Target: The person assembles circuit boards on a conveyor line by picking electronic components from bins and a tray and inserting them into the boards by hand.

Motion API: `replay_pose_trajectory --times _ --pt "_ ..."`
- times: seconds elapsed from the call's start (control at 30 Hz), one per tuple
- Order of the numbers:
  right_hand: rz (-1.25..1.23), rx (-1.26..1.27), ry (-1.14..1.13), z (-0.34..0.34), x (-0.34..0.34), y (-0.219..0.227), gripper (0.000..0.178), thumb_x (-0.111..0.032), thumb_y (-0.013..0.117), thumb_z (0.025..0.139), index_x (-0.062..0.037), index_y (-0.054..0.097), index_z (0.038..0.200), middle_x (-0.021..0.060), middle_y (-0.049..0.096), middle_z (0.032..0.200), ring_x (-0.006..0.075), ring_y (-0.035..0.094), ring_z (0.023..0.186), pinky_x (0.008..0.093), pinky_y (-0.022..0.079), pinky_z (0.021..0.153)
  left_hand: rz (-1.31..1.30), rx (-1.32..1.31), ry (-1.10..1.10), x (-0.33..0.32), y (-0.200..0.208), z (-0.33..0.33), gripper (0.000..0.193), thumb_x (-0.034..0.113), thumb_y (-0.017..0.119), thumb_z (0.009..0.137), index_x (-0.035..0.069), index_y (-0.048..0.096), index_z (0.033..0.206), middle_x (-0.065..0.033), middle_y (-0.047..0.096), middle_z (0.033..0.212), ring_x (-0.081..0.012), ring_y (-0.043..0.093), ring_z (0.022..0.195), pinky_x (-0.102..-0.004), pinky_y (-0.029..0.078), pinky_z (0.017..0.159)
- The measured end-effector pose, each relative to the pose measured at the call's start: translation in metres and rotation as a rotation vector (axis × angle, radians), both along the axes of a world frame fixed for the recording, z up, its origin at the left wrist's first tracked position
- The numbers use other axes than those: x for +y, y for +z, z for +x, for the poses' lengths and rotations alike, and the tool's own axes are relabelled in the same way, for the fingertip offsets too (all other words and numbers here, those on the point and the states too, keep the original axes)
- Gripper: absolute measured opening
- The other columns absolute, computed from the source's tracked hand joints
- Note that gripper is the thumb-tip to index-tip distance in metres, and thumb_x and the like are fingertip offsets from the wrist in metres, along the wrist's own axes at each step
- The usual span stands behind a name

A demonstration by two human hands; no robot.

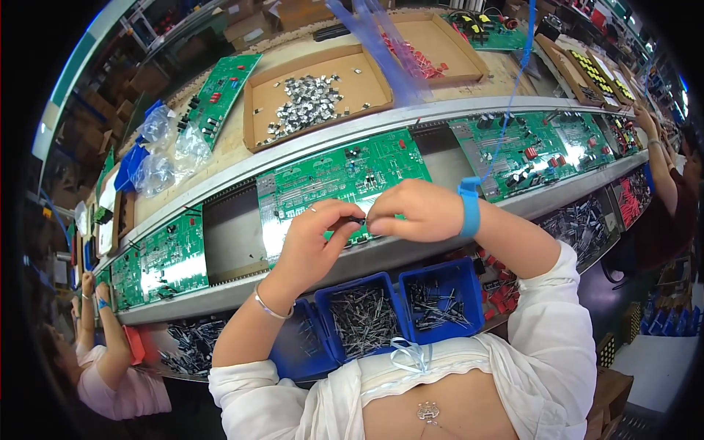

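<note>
1. Between the fingertips of both hands, a small dark component is pinched; the left hand and right hand meet, clamped on it.
2. Just beyond the hands lies a green circuit board on the conveyor rail.
3. Below the hands, blue bins hold metal-legged parts.
4. Farther off, on the desk, a cardboard tray holds silver pieces.

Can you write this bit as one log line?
left hand + right hand: pinching small dark part | over green circuit board | blue bins below
</note>
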State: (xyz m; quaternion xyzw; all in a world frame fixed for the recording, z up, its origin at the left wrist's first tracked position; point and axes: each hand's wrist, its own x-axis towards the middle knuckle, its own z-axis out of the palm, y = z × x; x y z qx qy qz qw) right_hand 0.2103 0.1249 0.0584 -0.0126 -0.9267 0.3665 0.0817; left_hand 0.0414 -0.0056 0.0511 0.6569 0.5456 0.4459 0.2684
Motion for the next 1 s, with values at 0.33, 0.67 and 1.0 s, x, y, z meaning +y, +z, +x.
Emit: replay_pose_trajectory --times 0.33,0.67,1.0 --pt "0.289 -0.011 -0.351 0.026 -0.018 -0.001 0.026 -0.024 0.057 0.082 -0.0044 0.060 0.099 0.0141 0.062 0.088 0.0317 0.060 0.080 0.0400 0.048 0.071 0.247 0.369 0.176 0.030 -0.001 -0.009 0.012 -0.004 0.057 0.079 0.002 0.058 0.090 -0.0099 0.059 0.085 -0.0202 0.061 0.074 -0.0284 0.047 0.063" --pt "0.471 -0.114 -0.244 0.106 -0.036 0.011 0.020 -0.024 0.060 0.078 -0.0103 0.060 0.093 0.0059 0.059 0.081 0.0244 0.059 0.073 0.0377 0.045 0.065 0.112 0.591 0.111 0.099 -0.043 -0.053 0.012 0.006 0.056 0.081 0.006 0.058 0.093 -0.0095 0.057 0.086 -0.0268 0.057 0.073 -0.0341 0.045 0.064" --pt "0.325 -0.172 -0.450 0.168 -0.037 -0.004 0.023 -0.018 0.062 0.075 -0.0084 0.061 0.096 0.0084 0.062 0.083 0.0267 0.058 0.074 0.0362 0.044 0.067 0.054 0.614 0.072 0.111 -0.045 -0.052 0.012 0.010 0.055 0.082 0.011 0.058 0.093 -0.0072 0.058 0.092 -0.0276 0.059 0.077 -0.0366 0.048 0.065"
